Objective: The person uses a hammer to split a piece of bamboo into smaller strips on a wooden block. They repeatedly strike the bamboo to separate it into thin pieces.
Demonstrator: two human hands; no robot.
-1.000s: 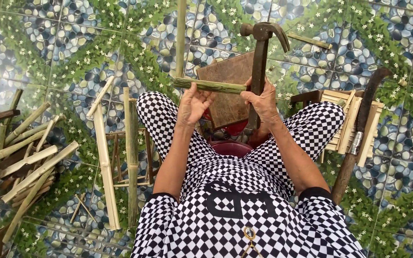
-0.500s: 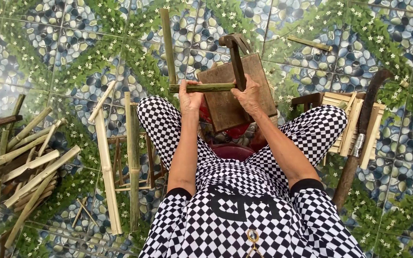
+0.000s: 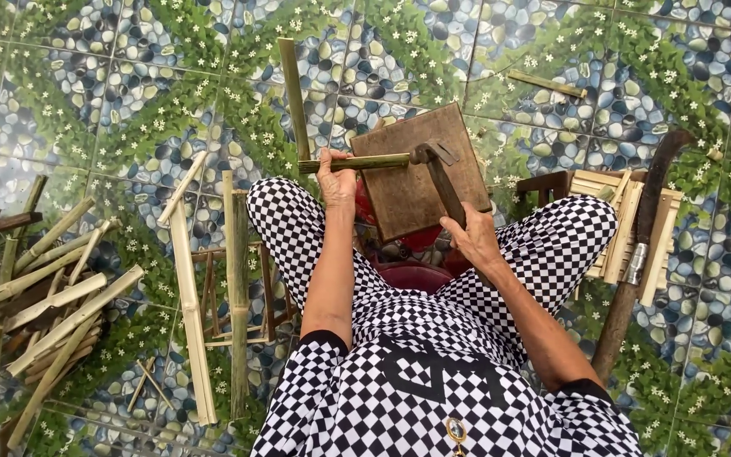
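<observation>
So nearest in, the right hand (image 3: 473, 239) is closed around the hammer (image 3: 438, 174) handle, its head resting on the bamboo stick (image 3: 357, 162). The left hand (image 3: 337, 179) grips that stick flat over the wooden block (image 3: 408, 190). Looks mid-job to me: cut strips (image 3: 52, 296) piled left, more pieces right.

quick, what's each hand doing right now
Left hand: closed around the green bamboo stick, held level over the wooden block.
Right hand: closed on the hammer handle.
</observation>
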